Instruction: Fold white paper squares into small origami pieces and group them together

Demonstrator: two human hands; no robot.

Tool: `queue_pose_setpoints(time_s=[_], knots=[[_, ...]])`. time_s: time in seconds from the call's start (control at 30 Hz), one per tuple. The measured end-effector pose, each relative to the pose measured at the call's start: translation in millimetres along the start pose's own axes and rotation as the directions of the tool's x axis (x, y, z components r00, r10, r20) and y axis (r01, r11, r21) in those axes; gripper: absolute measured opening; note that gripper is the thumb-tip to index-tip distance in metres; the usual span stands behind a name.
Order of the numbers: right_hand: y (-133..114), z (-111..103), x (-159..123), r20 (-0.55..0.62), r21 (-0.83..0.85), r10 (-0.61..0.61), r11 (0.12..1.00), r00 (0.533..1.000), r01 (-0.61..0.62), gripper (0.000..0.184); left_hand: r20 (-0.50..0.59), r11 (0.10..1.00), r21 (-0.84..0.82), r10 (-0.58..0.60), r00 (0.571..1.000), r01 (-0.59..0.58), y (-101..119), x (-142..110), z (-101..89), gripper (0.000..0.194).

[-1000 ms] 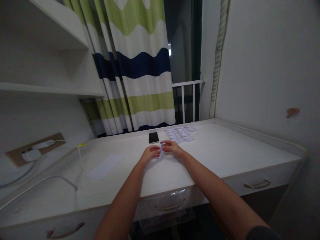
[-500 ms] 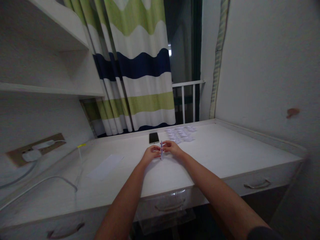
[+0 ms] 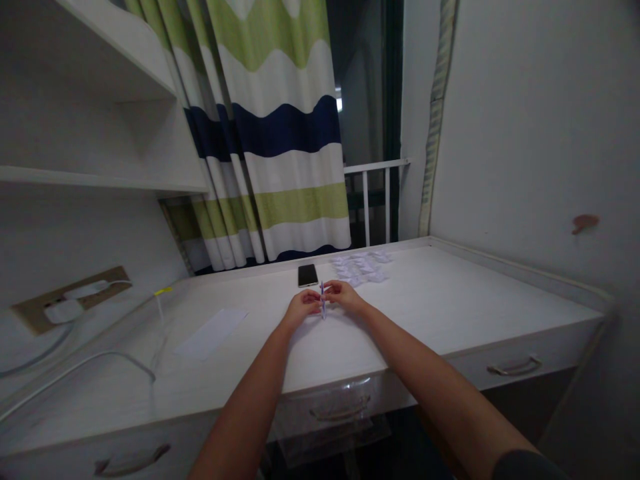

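A small folded piece of white paper (image 3: pixel 323 308) stands edge-on between my two hands, just over the desk. My left hand (image 3: pixel 302 305) grips it from the left with the fingertips. From the other side, the fingers of my right hand (image 3: pixel 341 295) pinch the same paper. Its folds are too small to make out. Behind my right hand lie several folded white paper pieces (image 3: pixel 361 268) in rows. A dark-screened phone (image 3: pixel 307 275) rests just beyond my left hand.
The white desk (image 3: pixel 475 300) has a raised rim at the back and right. Flat white paper sheets (image 3: pixel 213 332) lie at the left. A white cable (image 3: pixel 115 353) loops over the left side, near a wall socket with plugs (image 3: pixel 70 303). A striped curtain (image 3: pixel 295 160) hangs behind.
The folded paper has turned from a slight tilt to nearly upright and edge-on. Both hands stay in almost the same place, still on it.
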State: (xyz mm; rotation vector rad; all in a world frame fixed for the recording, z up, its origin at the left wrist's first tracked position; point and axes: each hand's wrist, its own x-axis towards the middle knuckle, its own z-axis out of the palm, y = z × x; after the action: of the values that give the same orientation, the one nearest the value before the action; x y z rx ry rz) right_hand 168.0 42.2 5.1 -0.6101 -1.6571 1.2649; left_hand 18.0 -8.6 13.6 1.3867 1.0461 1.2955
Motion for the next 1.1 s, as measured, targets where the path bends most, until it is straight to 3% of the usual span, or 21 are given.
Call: queue_pose_setpoints(time_s=[0.47,0.83,1.1], knots=[[-13.0,5.5,-7.3,0.054,0.002,0.055,0.998,0.997,-0.055,0.034,0.034,0.999,-0.037,-0.039,0.999,0.04,-0.8,-3.5,3.7,0.033],[-23.1,8.3,-13.8,0.068,0.132,0.107,0.984,0.992,-0.116,0.021,0.059,0.992,-0.123,-0.019,0.998,0.026,11.3,-12.0,8.5,0.021],[-26.6,12.0,-15.4,0.124,0.189,0.093,0.975,0.988,-0.116,0.021,0.069,0.991,-0.128,-0.021,0.997,0.03,9.6,-9.1,7.3,0.019]])
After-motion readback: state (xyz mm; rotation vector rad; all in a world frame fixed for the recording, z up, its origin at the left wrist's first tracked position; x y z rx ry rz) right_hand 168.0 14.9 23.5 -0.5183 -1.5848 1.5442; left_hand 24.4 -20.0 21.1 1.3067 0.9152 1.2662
